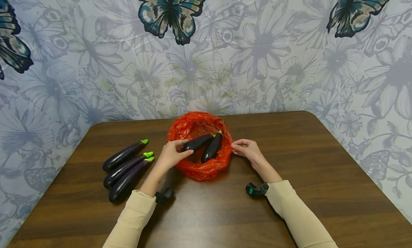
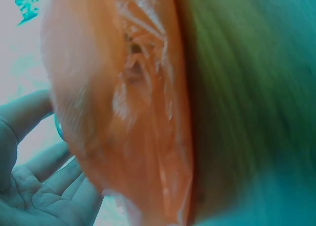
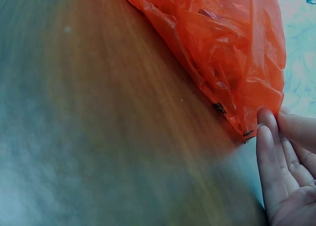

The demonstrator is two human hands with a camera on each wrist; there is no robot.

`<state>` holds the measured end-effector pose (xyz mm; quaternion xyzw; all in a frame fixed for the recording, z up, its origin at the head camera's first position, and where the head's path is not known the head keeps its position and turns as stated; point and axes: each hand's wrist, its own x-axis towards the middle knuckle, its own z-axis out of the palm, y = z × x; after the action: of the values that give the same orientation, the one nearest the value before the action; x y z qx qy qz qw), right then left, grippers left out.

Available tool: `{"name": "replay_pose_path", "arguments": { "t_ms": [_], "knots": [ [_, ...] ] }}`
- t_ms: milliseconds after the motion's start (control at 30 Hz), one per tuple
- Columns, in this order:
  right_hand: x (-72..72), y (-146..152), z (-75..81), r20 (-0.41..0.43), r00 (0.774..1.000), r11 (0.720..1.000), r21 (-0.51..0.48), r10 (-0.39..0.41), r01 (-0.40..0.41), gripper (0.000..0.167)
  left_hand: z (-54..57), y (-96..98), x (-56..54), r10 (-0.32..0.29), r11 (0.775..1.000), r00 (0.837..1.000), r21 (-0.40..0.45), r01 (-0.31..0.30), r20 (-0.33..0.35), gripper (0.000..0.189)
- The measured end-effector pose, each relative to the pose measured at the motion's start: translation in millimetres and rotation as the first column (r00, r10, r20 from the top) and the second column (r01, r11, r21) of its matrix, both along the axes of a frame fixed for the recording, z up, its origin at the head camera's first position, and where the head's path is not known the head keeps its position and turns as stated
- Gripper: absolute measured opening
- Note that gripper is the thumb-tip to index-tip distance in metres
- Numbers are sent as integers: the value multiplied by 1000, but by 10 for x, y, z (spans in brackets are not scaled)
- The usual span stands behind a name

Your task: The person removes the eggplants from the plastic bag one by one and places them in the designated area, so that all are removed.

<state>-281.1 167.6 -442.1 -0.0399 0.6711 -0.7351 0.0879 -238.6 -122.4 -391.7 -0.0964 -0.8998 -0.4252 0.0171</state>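
Backdrop (image 1: 257,80) with flowers and butterflies spreads widest in our head view, behind the brown table (image 1: 322,162). A red bag (image 1: 197,173) stands open on that table. Our left hand (image 1: 170,155) holds the near end of 1 eggplant (image 1: 197,143) between thumb and fingers, over the bag's mouth; another eggplant (image 1: 212,148) lies inside, and 3 eggplants (image 1: 125,171) rest leftward on wood. Our right hand (image 1: 247,150) pinches the bag's edge, where only the right wrist view shows us small dark marks (image 3: 220,108).
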Motion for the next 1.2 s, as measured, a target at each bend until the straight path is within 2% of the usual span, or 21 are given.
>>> {"name": "replay_pose_path", "arguments": {
  "t_ms": [367,700,900,1200],
  "knots": [
    [-2,-7,0,3,1000,1000,-9,-12,12,10,133,-183,72,19,995,1000,95,-22,25,45],
    [-3,-7,-5,-5,1000,1000,-12,-2,2,9,269,-352,170,28,981,999,189,-35,41,46],
    [-7,-14,-15,-2,1000,1000,-7,-12,12,12,370,-463,281,35,962,997,267,-53,73,51],
    [0,-8,-22,-5,1000,1000,0,-7,7,14,476,-726,454,54,957,996,283,-72,73,56]
  ]
}}
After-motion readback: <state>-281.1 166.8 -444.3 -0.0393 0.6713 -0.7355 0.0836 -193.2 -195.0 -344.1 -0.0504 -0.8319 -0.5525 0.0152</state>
